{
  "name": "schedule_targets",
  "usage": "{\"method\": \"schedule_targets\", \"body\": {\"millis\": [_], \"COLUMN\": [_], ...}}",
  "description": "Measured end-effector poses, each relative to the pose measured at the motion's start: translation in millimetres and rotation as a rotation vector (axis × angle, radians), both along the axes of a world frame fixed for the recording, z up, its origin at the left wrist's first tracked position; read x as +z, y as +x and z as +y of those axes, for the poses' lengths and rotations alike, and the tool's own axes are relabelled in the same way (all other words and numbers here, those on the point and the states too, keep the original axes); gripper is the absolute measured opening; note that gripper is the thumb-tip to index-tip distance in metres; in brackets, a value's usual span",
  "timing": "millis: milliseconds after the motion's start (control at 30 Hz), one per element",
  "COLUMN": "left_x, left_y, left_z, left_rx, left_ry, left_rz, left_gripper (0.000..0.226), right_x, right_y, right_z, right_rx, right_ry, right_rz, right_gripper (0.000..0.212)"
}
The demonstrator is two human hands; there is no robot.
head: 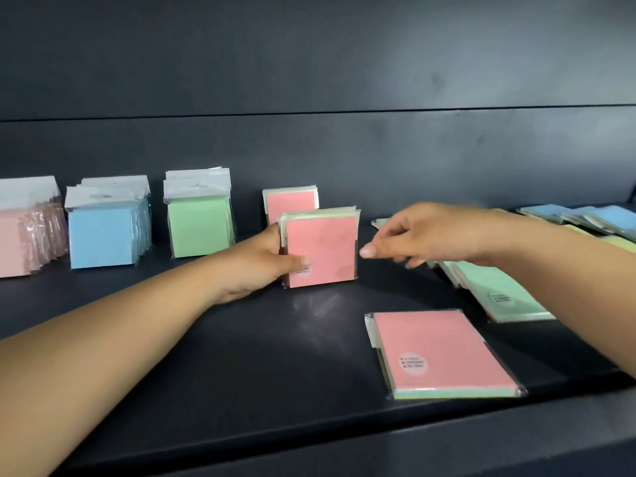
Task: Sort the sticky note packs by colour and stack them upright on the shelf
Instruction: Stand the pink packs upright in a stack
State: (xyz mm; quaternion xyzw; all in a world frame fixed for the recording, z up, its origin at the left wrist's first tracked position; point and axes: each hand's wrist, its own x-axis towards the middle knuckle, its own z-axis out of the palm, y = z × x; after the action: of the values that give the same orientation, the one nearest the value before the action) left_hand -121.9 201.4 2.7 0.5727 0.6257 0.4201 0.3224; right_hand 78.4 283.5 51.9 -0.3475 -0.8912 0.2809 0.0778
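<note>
A pink pack (444,354) lies flat near the shelf (241,390) edge. Farther in, the left hand (256,261) grasps an upright pink pack (321,247); the right hand (418,232) hovers released beside it. Let go carelessly, and it may topple before reaching the standing pink pack (290,203) behind.

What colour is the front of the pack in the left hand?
Salmon pink, seen in the head view: the pack in the left hand.

Left hand (265,259) around an upright pink pack (321,249) on the shelf (241,356); right hand (423,235) empty, just beside
</note>
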Motion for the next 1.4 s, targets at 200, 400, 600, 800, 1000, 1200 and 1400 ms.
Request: {"method": "schedule_targets", "body": {"millis": [200, 400, 600, 800, 1000, 1200, 1400], "left_x": [6.8, 6.2, 8.2, 7.3, 6.0, -0.6, 1.4], "left_y": [24.0, 26.1, 24.8, 18.4, 18.1, 24.1, 8.8], "left_z": [-6.8, -9.4, -11.2, -12.1, -12.1, -5.7, -0.6], "left_rx": [-0.102, -0.125, -0.187, -0.232, -0.356, -0.269, -0.119], "left_ry": [-0.015, -0.036, -0.056, -0.074, -0.033, 0.112, 0.15], "left_rz": [0.043, -0.042, -0.104, -0.199, -0.125, -0.119, -0.15], "left_gripper": [0.048, 0.047, 0.038, 0.039, 0.084, 0.063, 0.072], "right_x": [-11.6, -21.4, -25.9, -3.0, -5.3, -18.4, -22.6], "right_y": [43.3, 52.2, 51.4, 32.8, 4.8, -10.6, -13.9], "right_z": [-33.6, -46.5, -44.3, -25.9, -19.1, -18.4, -2.5], "right_rx": [0.052, 0.045, -0.049, -0.045, -0.028, -0.089, -0.102], "right_ry": [0.061, 0.158, -0.169, -0.187, 0.1, 0.225, -0.445], "right_rz": [-0.269, -0.281, 0.053, 0.478, 0.423, 0.49, 0.59], "right_gripper": [0.09, 0.081, 0.031, 0.026, 0.024, 0.042, 0.089]}}
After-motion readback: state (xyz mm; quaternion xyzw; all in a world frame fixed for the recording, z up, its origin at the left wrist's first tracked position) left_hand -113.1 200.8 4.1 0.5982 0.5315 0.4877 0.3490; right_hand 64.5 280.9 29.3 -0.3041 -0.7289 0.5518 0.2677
